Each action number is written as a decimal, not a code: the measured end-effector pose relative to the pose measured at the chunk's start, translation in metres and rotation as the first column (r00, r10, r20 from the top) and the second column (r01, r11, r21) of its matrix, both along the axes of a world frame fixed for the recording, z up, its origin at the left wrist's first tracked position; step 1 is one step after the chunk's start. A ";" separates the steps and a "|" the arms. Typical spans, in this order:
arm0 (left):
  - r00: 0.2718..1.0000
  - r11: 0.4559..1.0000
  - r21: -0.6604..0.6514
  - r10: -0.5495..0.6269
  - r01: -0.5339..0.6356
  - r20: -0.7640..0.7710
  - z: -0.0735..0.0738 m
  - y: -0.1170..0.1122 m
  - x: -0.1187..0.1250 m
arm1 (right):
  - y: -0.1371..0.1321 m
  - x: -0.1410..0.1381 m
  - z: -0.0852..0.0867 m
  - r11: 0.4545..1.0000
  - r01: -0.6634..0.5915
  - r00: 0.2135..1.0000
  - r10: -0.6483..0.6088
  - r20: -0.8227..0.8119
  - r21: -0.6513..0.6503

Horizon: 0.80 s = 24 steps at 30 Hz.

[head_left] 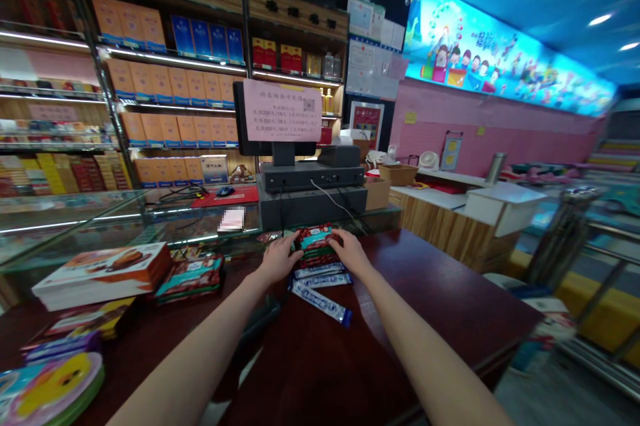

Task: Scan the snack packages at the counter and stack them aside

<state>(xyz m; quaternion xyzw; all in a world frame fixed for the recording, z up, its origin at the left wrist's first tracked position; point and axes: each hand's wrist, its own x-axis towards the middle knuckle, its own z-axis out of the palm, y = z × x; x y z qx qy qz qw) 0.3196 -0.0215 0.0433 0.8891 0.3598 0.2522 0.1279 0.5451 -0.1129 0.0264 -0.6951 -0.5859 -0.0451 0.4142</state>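
Both of my hands flank a small stack of red-brown and teal snack packets (316, 238) at the far side of the dark wooden table. My left hand (278, 258) grips the stack's left end, thumb on the near side. At the right end, my right hand (350, 251) holds the packets with its fingers on the edge. Just in front of the stack lie several blue-and-white wrapped bars (323, 303), the nearest one slanted. Whatever is beneath the packets is hidden. Similar red and teal packets (193, 276) rest to the left.
On the left are a white box with food pictures (107, 273), a yellow-brown box (85, 323) and a round tub with a duck picture (60, 389). A till with a screen (313, 186) stands behind my hands, beside a glass counter (70, 226). The table's right edge borders a walkway.
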 end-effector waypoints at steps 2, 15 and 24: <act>1.000 0.999 -0.041 -0.005 0.005 0.014 -0.002 0.000 0.007 | 0.002 -0.001 -0.002 1.000 -0.018 1.000 0.018 -0.016 -0.016; 0.994 0.968 -0.244 -0.031 0.056 0.104 -0.012 0.002 0.031 | 0.002 -0.003 -0.007 0.995 -0.047 0.997 0.042 -0.057 -0.090; 0.976 0.942 -0.288 -0.124 0.173 0.180 -0.007 -0.005 0.017 | -0.008 -0.012 -0.008 0.993 -0.010 0.996 -0.001 -0.086 -0.120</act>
